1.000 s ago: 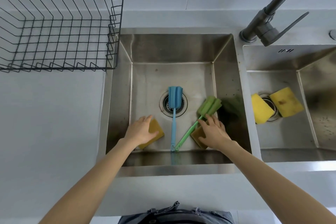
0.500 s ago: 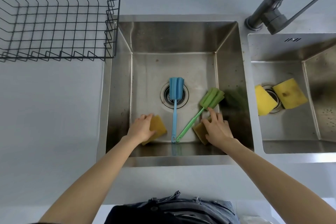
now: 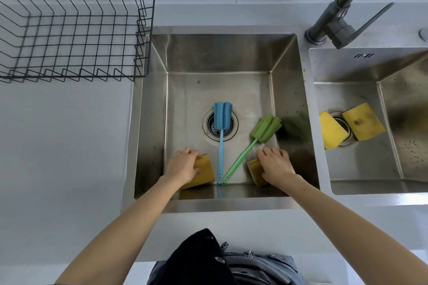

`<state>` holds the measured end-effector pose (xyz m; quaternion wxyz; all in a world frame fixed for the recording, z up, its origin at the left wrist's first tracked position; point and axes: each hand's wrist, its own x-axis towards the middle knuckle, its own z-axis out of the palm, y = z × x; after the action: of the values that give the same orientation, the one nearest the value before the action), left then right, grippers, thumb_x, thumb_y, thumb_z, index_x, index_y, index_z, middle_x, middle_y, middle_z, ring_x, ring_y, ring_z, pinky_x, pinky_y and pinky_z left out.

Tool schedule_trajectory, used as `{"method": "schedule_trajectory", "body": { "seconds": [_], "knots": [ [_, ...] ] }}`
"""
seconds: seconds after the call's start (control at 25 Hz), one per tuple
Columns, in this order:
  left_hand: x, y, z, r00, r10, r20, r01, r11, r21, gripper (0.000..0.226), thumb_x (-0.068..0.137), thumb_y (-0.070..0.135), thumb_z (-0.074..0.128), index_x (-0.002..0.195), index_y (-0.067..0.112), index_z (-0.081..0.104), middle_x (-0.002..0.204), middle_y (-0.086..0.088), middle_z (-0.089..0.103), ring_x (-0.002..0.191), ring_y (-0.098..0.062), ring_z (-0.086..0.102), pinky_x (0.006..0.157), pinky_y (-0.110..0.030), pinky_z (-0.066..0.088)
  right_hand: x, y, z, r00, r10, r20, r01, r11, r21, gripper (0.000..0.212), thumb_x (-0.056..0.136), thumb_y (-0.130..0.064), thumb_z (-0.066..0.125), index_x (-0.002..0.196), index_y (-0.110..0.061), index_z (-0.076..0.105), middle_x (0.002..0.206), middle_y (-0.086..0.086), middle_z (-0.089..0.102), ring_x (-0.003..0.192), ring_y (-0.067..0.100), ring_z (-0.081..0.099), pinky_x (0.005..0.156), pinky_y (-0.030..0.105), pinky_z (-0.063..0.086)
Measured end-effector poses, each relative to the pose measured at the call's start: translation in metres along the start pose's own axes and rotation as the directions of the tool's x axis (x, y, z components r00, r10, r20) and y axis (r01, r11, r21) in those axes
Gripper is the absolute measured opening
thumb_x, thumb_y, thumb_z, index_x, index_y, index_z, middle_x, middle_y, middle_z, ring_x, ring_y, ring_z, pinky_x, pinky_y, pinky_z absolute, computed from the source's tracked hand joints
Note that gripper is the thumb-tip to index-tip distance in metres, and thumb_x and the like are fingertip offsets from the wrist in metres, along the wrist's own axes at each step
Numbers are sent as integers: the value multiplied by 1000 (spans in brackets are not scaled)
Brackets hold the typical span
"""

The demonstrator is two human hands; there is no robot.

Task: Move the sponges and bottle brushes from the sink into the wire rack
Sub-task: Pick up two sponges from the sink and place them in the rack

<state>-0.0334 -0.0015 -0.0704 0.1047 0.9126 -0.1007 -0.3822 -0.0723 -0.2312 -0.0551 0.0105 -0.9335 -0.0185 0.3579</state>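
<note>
left hand [image 3: 184, 165]: clamped over left sponge [image 3: 203, 172], ready to lift
right hand [image 3: 275, 166]: gripped right sponge [image 3: 254, 172], same reason
wire rack [image 3: 148, 30]: nothing in it

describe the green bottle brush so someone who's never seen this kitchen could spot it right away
Find the left sink basin, the one beside the black wire rack. On its floor two long-handled brushes meet at their handle tips in a V. The green bottle brush is the right arm, slanting toward the right wall; the blue brush lies straight over the drain.
</note>
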Motion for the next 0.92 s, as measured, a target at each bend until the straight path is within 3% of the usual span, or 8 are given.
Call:
{"method": "schedule_trajectory", "body": {
  "seconds": [0.16,0.36,0.56,0.84,0.92],
  "knots": [
    [-5,-1,-5,998,17,-67,-21,998,-59,46,88,25,56,131,16,42,135,-7,47,122,-26,47,101,-36,43,-6,3,-4,1000,-4,-28,6,998,70,34,89,-13,51,123,-15,46,131,9,48,124,26,43,106,40,33],
    [-16,-1,-13,985,8,-174,-31,991,-132,45,88,25,56,129,13,41,132,-9,50,120,-24,50,95,-34,45,-13,1,-11,990,53,-131,-10,951,309,35,88,-22,57,121,-14,49,126,9,52,118,26,48,98,39,41],
    [-34,6,-30,946,-28,-323,-44,976,-215,46,88,26,57,129,12,43,129,-9,51,117,-25,51,89,-36,46,-12,-11,-34,970,151,-189,-12,811,585,34,85,-23,61,116,-12,52,119,12,54,107,27,54,87,38,48],
    [-60,14,-48,860,-145,-489,-83,906,-415,43,86,24,59,125,8,47,121,-11,56,105,-25,55,80,-29,40,-18,-25,-74,966,126,-226,98,627,773,41,85,-26,63,119,-8,51,111,8,60,90,17,52,66,25,44],
    [-64,16,-53,837,-178,-517,-103,878,-468,43,85,22,60,123,7,48,117,-13,57,96,-22,54,77,-27,38,-20,-28,-82,969,143,-203,88,567,819,42,86,-30,63,120,-10,50,110,6,58,91,18,51,70,27,43]
  ]
}}
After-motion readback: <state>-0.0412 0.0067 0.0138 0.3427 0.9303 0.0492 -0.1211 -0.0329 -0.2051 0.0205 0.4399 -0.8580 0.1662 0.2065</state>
